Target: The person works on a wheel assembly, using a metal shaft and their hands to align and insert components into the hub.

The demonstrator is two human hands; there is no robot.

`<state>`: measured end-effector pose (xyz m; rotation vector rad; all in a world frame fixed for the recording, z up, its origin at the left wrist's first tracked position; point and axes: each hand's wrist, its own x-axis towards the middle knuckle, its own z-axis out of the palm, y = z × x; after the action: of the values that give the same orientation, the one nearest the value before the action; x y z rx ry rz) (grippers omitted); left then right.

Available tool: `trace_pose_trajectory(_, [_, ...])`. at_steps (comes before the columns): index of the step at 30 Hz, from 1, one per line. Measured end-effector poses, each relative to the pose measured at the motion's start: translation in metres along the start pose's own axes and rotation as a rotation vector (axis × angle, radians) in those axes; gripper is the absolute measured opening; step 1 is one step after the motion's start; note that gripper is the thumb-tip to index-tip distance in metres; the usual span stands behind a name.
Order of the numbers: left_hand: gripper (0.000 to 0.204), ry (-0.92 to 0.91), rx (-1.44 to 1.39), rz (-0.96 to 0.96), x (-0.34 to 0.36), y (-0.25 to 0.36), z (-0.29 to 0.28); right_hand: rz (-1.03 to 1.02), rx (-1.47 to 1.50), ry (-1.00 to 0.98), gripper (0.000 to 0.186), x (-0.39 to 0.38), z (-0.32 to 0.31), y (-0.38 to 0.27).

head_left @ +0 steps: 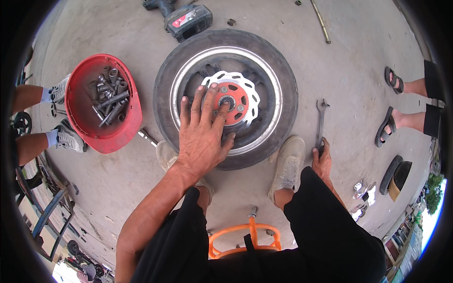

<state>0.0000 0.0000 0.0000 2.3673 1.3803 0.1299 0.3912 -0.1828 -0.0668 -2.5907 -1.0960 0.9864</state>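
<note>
My left hand (pixel 202 132) lies spread over a wheel with a black tyre (pixel 278 75), flat on the ground between my feet, fingertips on the silver wavy brake disc (pixel 251 92) and its red centre (pixel 234 88). My index finger reaches the hub's bearing. To the right of the wheel, my right hand (pixel 322 160) grips the lower end of a steel wrench (pixel 322 119). A red upturned helmet (pixel 80 122) holding several sockets and steel tool parts sits left of the wheel, with a metal extension bar (pixel 146 136) beside it.
A cordless power tool (pixel 188 22) and a metal rod (pixel 321 21) lie beyond the wheel. People's feet stand at left (pixel 66 137) and right (pixel 387 126). An orange stool (pixel 252 231) is under me. Loose tyres (pixel 390 175) lie at right, a metal frame (pixel 49 203) at lower left.
</note>
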Motion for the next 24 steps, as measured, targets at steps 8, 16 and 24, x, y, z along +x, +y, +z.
trace_pose_trajectory(8, [0.069, -0.016, -0.113, -0.059, 0.003, -0.008, -0.009, -0.427, -0.011, 0.255, 0.040, 0.070, -0.033, -0.074])
trace_pose_trajectory(16, [0.082, -0.031, -0.225, 0.015, 0.003, -0.023, -0.004, -0.667, -0.274, 0.314, 0.059, 0.267, -0.050, -0.184])
trace_pose_trajectory(24, [0.089, -0.003, -0.206, -0.084, -0.025, -0.066, -0.001, -0.655, -0.441, 0.280, 0.029, 0.249, -0.054, -0.196])
